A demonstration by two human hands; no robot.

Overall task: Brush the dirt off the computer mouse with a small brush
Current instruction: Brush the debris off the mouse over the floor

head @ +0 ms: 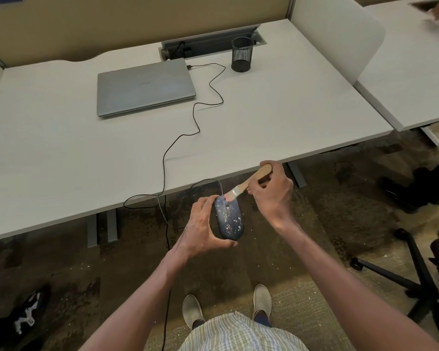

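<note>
The left grip [203, 225] grasps the speckled mouse [229, 218] from its 9 o'clock side, below the counter [61, 153] edge, above the floor. The right grip [273, 192] clasps the brush [246, 184] handle; its bristles touch the mouse's 12 o'clock end. The cable [180, 138] runs toward 11 o'clock to the closed laptop [145, 88]; a mesh cup [242, 54] stands at the laptop's 2 o'clock.

The dark computer mouse [229, 221] is speckled with pale dirt, held off the desk. The wooden-handled small brush [249, 183] slants down, bristles touching its front.
</note>
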